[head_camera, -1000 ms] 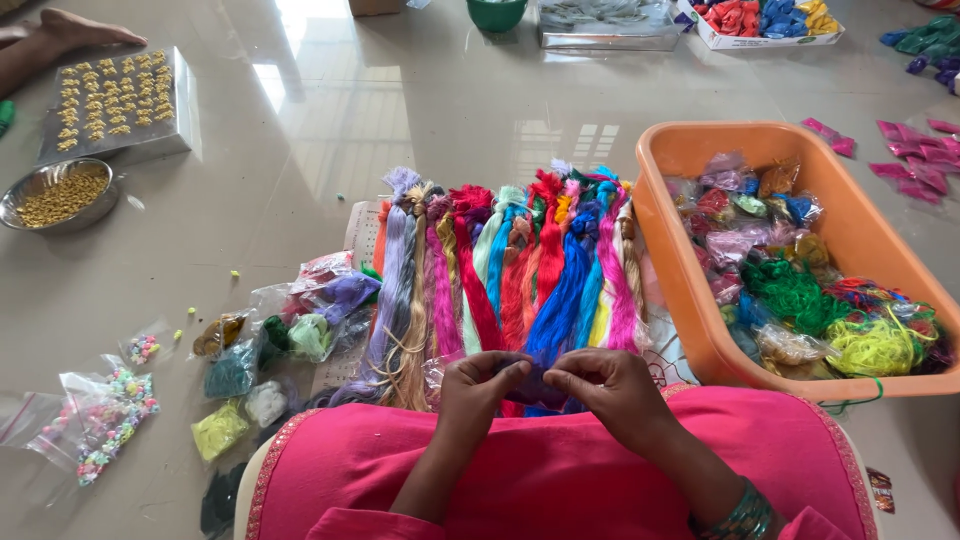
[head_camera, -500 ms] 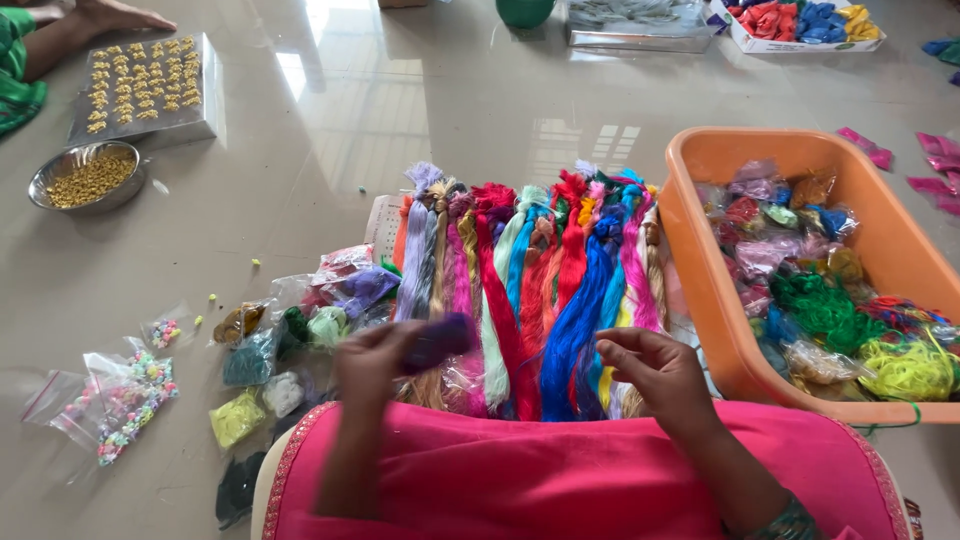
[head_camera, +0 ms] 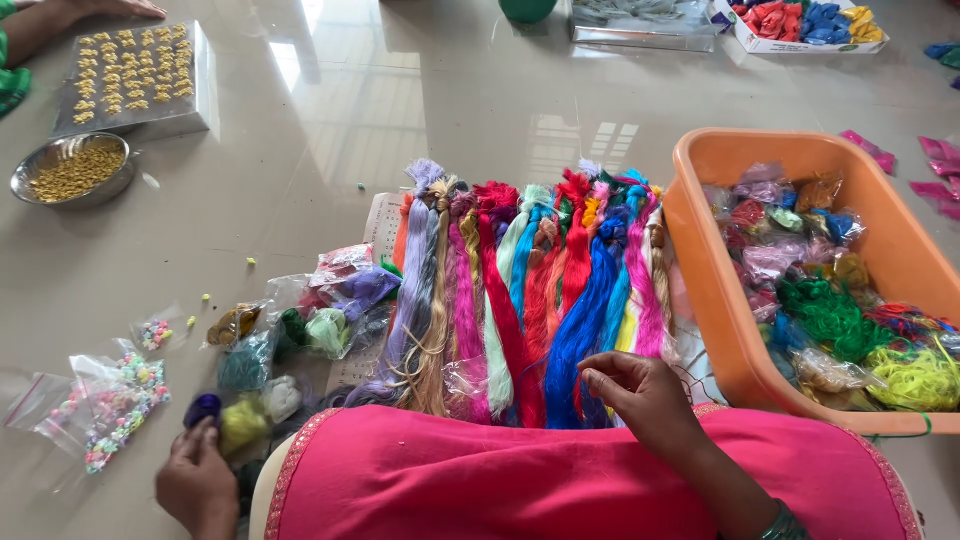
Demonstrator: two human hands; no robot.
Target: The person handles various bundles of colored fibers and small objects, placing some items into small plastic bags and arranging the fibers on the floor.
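The work was spread over a pale, glossy tiled floor (head_camera: 420, 110), which gave room to lay everything out flat within reach of the seated person. Across the pink cloth (head_camera: 560, 480) on the person's lap lay the largest thing, a row of silk thread bundles (head_camera: 530, 290) set side by side by colour, probably so each shade could be picked out at once. To the right stood an orange plastic tub (head_camera: 700, 300) heaped with bagged and loose thread. At the left lay small clear bags of thread (head_camera: 330, 310), and further out bags of beads (head_camera: 110, 400). The right hand (head_camera: 640, 395) was loosely curled, fingertips pinched on fine strands at the bundle ends. The left hand (head_camera: 195, 480) reached down to the floor, closed around a small purple thread bundle (head_camera: 203, 408).
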